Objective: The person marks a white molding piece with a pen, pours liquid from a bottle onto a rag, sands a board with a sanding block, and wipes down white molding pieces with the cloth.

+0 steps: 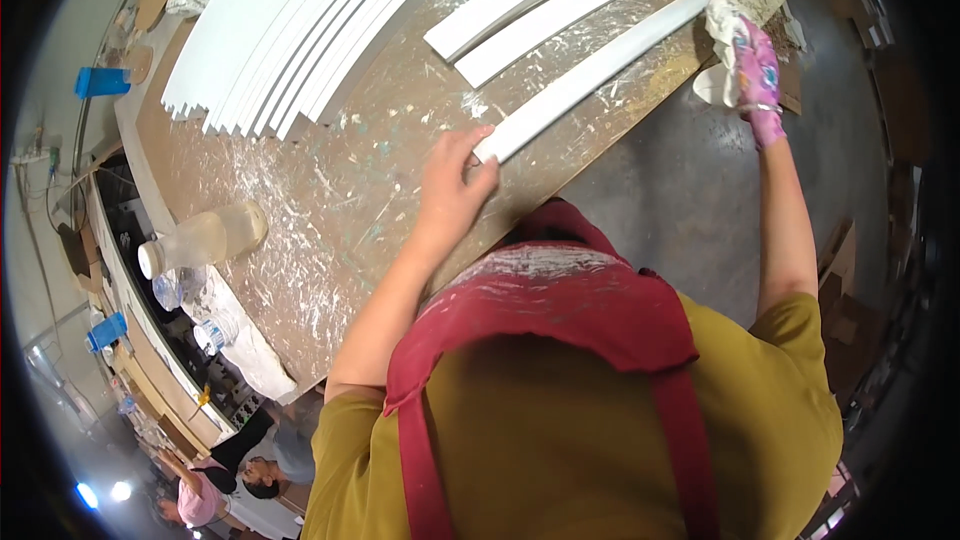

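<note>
A long white strip (595, 78) lies slantwise near the front edge of the paint-spattered table (370, 175). My bare left hand (456, 183) grips its near left end, with thumb and fingers on either side of it. At the strip's far right end is my right hand (758, 70), in a pink patterned glove. It is closed around a crumpled white cloth (724, 28), which touches or nearly touches the strip's tip. Part of the cloth hangs below the hand, past the table edge.
Two separate white strips (570, 18) lie farther back, beside a wide row of white strips (290, 15) at the far left. A bottle of cloudy liquid (215, 237) and smaller clear bottles (214, 334) sit at the left edge. Other people (265, 475) are at lower left.
</note>
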`<state>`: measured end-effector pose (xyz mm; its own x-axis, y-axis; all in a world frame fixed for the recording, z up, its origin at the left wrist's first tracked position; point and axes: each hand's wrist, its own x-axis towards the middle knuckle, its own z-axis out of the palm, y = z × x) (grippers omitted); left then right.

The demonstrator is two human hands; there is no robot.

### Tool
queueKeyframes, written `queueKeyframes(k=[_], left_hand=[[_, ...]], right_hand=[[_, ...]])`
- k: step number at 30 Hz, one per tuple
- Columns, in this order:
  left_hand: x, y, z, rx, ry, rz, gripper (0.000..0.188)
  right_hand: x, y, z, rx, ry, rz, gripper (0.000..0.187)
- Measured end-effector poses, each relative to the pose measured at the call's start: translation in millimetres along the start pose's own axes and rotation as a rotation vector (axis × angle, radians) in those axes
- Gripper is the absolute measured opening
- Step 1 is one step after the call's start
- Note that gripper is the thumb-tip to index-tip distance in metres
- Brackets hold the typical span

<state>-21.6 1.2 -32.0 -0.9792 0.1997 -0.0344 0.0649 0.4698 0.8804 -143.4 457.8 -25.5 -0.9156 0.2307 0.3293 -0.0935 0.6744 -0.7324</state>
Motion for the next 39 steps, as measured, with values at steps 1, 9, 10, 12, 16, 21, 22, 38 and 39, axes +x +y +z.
queueKeyframes(k=[1,9,10,12,16,21,22,38,39], left_hand=[[-9,-15,0,-0.357,0.002,-0.227,0.030],[-6,6,-1,-0.956,-0.132,-0.570,0.037],[-8,8,1,-0.918,-0.112,-0.501,0.036],[-15,8,-12,-0.985,-0.231,-0.558,0.035],[-34,6,-8,-0.932,-0.268,-0.634,0.032],[-44,6,-21,-0.753,-0.228,-0.672,0.030],[-47,10,-29,-0.719,-0.235,-0.668,0.028],[-2,37,-17,0.634,-0.112,0.062,0.020],[6,35,-11,0.608,-0.146,0.084,0.019]], right_hand=[[-10,-38,5,0.173,-0.067,0.034,0.037],[-136,-211,135,-0.302,-0.648,-0.763,0.052],[-149,-219,144,-0.168,-0.732,-0.789,0.054],[-139,-173,142,-0.597,-0.610,-0.768,0.054],[-52,-104,90,-0.375,-0.212,-0.310,0.047],[-126,-199,145,-0.273,-0.899,-0.609,0.037],[-131,-190,150,-0.167,-0.808,-0.578,0.035],[9,-6,101,0.334,0.105,-0.020,0.032],[7,6,101,0.470,0.080,0.077,0.033]])
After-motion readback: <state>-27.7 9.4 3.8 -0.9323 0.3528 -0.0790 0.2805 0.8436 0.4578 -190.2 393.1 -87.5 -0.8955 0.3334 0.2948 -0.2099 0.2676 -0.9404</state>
